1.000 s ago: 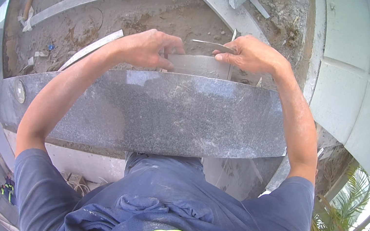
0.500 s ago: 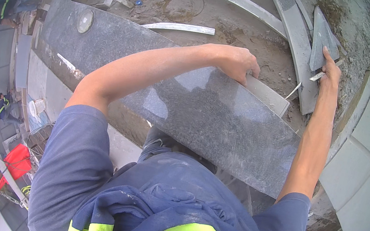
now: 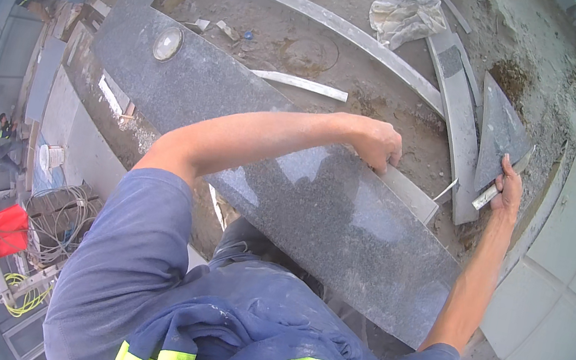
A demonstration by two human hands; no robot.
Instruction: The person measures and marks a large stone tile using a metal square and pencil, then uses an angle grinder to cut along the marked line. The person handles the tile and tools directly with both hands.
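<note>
At far left, a co-worker (image 3: 1, 136) in dark clothing with yellow-green stripes is small in the background. Below is a bright red sheet (image 3: 5, 234); to its right, a white bucket (image 3: 51, 157) and a tangle of grey cables (image 3: 64, 225). A long, polished dark grey stone slab (image 3: 321, 209) runs from upper left to lower right in front of the wearer, with a round pale disc (image 3: 168, 44) near its left end. Beyond it, on bare grey-brown ground, lies a curved white strip (image 3: 301, 84).

The wearer's left arm crosses over the slab. The left hand (image 3: 377, 143) is clenched, its fingers grasping the left end of a small flat grey piece (image 3: 412, 195), which sits right along the slab's far edge. A thin pale stick (image 3: 446, 190) juts up at the piece's other end. Farther off are crumpled whitish plastic (image 3: 407, 20) and a long grey board (image 3: 461, 118).

To the right of the board, a triangular grey stone (image 3: 501, 129) points its narrow top away. The right hand (image 3: 508, 190) is at its lower end, fingers curled around a narrow pale strip (image 3: 484, 197); whether it also grips the stone, I cannot tell. Large pale panels (image 3: 556, 274) fill the right side.
</note>
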